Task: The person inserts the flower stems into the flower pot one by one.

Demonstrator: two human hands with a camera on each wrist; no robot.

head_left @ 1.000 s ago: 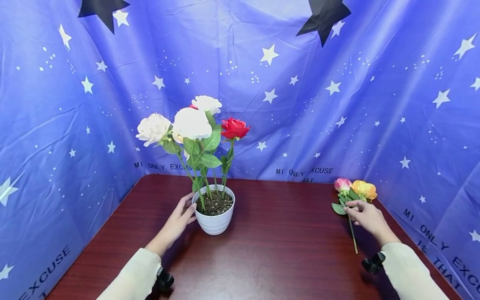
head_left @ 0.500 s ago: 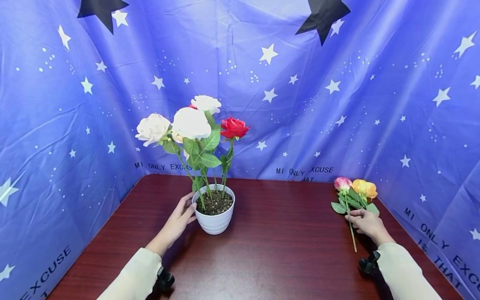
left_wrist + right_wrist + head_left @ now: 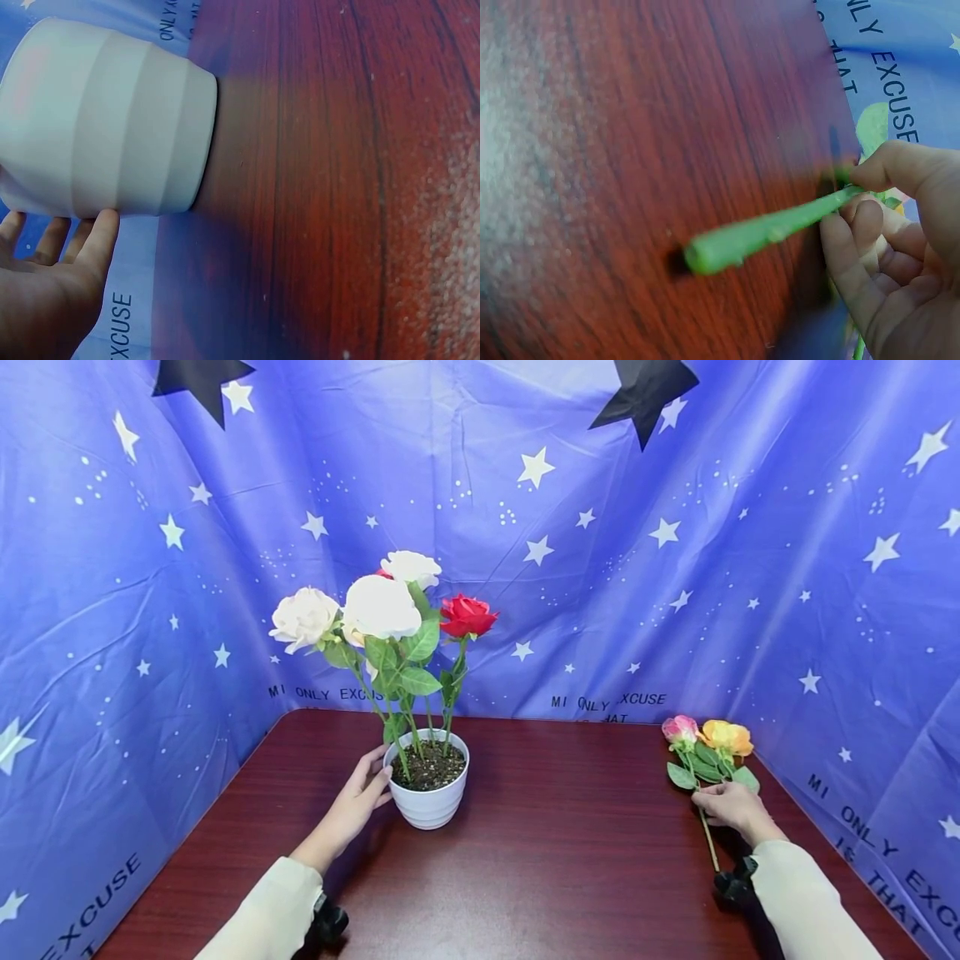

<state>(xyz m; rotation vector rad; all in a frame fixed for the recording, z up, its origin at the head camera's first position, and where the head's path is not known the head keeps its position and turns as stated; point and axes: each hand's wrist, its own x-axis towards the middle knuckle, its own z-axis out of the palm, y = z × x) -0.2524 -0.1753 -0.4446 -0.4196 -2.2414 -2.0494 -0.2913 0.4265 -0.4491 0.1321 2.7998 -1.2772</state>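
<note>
A white ribbed flowerpot (image 3: 429,803) stands upright on the table, filled with dark soil. White roses (image 3: 382,607) and a red rose (image 3: 468,615) rise from it on green stems. My left hand (image 3: 356,802) rests at the pot's left side, its fairly straight fingers touching the wall; the left wrist view shows the fingertips (image 3: 105,225) against it. At the table's right, my right hand (image 3: 735,810) pinches the stem (image 3: 772,232) of a pink rose (image 3: 681,731) between thumb and fingers. A yellow-orange rose (image 3: 726,738) lies beside it, its stem mostly hidden behind the hand.
The dark red wooden table (image 3: 555,827) extends between the pot and the right-hand flowers. A blue star-patterned cloth (image 3: 540,627) hangs around its back and sides. Black wrist cameras (image 3: 735,885) sit below both sleeves.
My right hand has drawn back slightly towards me along the stem and now pinches it lower down. The pink rose has shifted slightly left and nearer. My left hand and the pot stay put.
</note>
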